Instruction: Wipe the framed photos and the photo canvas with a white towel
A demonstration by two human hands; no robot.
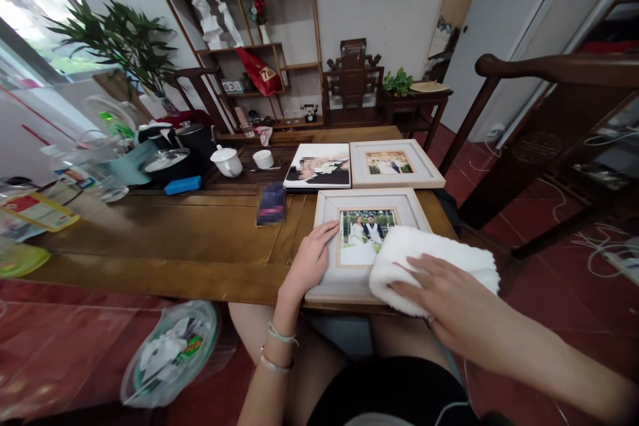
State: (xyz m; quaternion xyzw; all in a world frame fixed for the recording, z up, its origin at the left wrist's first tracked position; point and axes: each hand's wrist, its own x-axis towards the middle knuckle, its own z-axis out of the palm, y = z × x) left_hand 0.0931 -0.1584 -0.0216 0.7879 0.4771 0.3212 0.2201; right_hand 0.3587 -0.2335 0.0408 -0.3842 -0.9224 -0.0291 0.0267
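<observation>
A picture frame (327, 279) with a pale border and a photo of two people lies flat at the table's near edge. My left hand (314, 256) rests on its left side, fingers stretched towards the photo. On the frame's lower right corner, my right hand (432, 286) presses a folded white cloth (456, 253), which hides that corner and part of the photo. Just behind lie a second picture frame (424, 170) and a photo panel (319, 154), side by side. A small dark booklet or box (271, 205) sits to the left.
The wooden table (210, 233) also bears a white lidded cup (227, 161), a small white bowl (263, 159), a blue block (182, 185) and a plastic bottle (74, 166). A lined trash bin (212, 326) stands below at left. A wooden chair (536, 106) stands at right.
</observation>
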